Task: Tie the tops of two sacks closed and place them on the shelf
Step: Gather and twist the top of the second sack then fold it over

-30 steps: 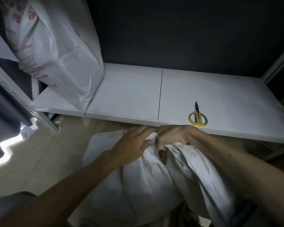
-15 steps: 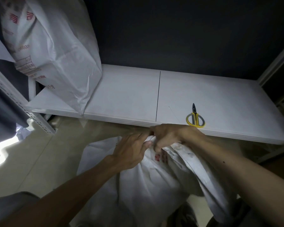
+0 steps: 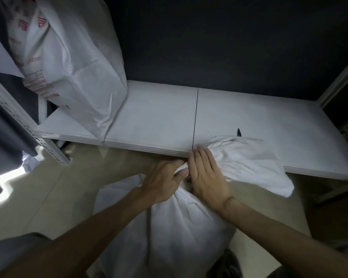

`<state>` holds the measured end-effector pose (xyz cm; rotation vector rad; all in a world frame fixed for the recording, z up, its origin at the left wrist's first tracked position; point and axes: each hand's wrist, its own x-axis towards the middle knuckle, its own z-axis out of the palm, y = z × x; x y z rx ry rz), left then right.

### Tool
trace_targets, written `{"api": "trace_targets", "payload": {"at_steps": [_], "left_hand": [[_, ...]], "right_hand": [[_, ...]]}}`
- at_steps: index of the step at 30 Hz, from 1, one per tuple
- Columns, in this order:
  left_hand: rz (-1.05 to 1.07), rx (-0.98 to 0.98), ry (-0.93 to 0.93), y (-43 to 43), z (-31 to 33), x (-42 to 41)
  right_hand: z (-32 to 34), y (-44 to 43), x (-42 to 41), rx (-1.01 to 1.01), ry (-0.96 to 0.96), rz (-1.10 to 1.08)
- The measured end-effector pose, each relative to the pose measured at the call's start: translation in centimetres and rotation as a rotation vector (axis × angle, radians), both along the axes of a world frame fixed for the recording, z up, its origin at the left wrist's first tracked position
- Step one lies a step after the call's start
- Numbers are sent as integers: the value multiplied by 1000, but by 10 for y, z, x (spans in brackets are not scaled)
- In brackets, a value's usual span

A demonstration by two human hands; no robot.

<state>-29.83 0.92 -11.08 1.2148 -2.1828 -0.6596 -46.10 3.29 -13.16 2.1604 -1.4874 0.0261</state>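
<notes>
White sack: stood on the floor just in front of the shelf, filling the lower middle of the view. Its top is gathered into a twisted neck between the left hand and the right hand. The loose cloth above the neck is fanned out to the right and draped over the shelf's front edge.
Left hand: curled round the twisted neck from the left, with the thumb pressed onto the rope-like twist, so the neck is gripped.
Right hand: laid back-up against the neck from the right. Its fingers are kept straight and close together, with their tips at the shelf's front edge. The thumb is hidden and nothing is seen to be clasped.
Printed sack: set on the left end of the shelf, tall and creased, with red print on its left face. Its top is cut off by the frame, so whether it is tied cannot be told.
Shelf: white and flat, made of two panels joined at a dark seam that ends just beside the right hand's fingertips.
Dark pointed tip: seen on the shelf just behind the fanned cloth. The rest of the object is covered.
Perforated post: pale, slanted down past the shelf's left front corner.
Floor: beige, marked by a bright patch of light at the far left.
Back wall: dark, plain, rising behind the shelf.
</notes>
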Motion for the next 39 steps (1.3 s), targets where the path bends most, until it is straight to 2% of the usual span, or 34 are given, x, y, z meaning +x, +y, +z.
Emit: {"api": "trace_targets", "payload": {"at_steps": [5, 8, 11, 13, 16, 18, 20, 24, 27, 31, 34, 39], "left_hand": [[-30, -26, 67, 5, 5, -5], [-40, -22, 51, 2, 6, -3], [-94, 31, 4, -2, 2, 1], [-107, 117, 35, -2, 1, 2], [19, 212, 23, -3, -1, 5], [77, 244, -14, -2, -2, 9], [52, 176, -57, 1, -5, 7], [18, -121, -154, 1, -13, 1], [-17, -262, -225, -5, -15, -5], [-44, -322, -297, -10, -21, -10], [-52, -266, -289, -13, -19, -15], [-93, -46, -212, -14, -12, -20]], "right_hand": [[15, -23, -11, -171, -174, 262], [25, -30, -13, -90, -201, 313], [42, -33, -12, 134, -129, 245], [56, -32, -10, 245, -112, 201], [66, -29, -11, 355, -128, 112], [68, -26, -13, 433, -239, 54], [68, -24, -13, 537, -339, 12], [72, -27, -12, 734, -434, -70], [71, -29, -17, 769, -457, -102], [64, -29, -22, 714, -431, -108], [62, -30, -27, 683, -413, -94], [62, -32, -34, 786, -437, -165]]}}
